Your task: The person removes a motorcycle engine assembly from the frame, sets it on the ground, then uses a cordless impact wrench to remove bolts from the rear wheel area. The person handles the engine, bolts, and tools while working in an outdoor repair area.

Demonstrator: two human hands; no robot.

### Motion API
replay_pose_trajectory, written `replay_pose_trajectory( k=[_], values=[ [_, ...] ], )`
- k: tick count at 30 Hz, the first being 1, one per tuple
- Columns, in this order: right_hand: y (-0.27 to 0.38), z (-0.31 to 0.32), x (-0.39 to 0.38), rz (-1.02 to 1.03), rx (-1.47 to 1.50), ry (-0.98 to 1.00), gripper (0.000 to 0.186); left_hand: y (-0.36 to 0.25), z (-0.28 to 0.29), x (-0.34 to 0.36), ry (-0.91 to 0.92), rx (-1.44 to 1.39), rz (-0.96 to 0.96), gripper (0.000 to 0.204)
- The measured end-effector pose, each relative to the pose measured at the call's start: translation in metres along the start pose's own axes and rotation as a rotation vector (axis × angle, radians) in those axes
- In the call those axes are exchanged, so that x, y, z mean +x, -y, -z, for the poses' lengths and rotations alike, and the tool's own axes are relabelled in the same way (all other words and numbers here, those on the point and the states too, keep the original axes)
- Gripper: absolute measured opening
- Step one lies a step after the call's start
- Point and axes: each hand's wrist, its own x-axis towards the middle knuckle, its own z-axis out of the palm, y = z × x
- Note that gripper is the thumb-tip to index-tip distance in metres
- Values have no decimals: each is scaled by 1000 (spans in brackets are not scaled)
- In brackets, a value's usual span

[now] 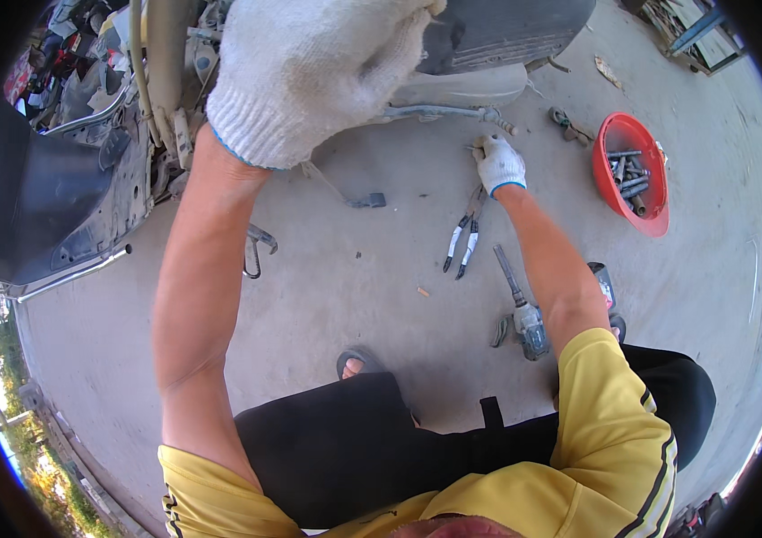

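Pliers (465, 231) (black-and-white handles, spread apart) lie on the concrete, jaws toward the scooter

One head-worn fisheye view looks steeply down from close above onto the concrete floor (345, 296) and the person's knees.

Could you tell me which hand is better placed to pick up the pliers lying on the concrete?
Right. The right hand is down at the pliers, at their jaw end; the left hand is raised at the scooter.

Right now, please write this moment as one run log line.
left hand: gloved, on scooter frame | right hand: gloved, at pliers | red bowl: bolts
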Motion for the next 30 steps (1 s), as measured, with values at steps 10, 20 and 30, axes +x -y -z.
replay_pose_trajectory(
  k=[10, 20, 30],
  values=[
    [-83, 6, -46, 159, -99, 151, 34, -100, -81, -18, 483, -364, 67, 11],
    [-80, 178, -198, 124, -668, 757, 40, -104, -124, 42, 480, -523, 187, 21],
    [-104, 150, -275, 332, -488, 760, 71, -77, -96, -11, 429, -150, 372, 17]
  ],
)
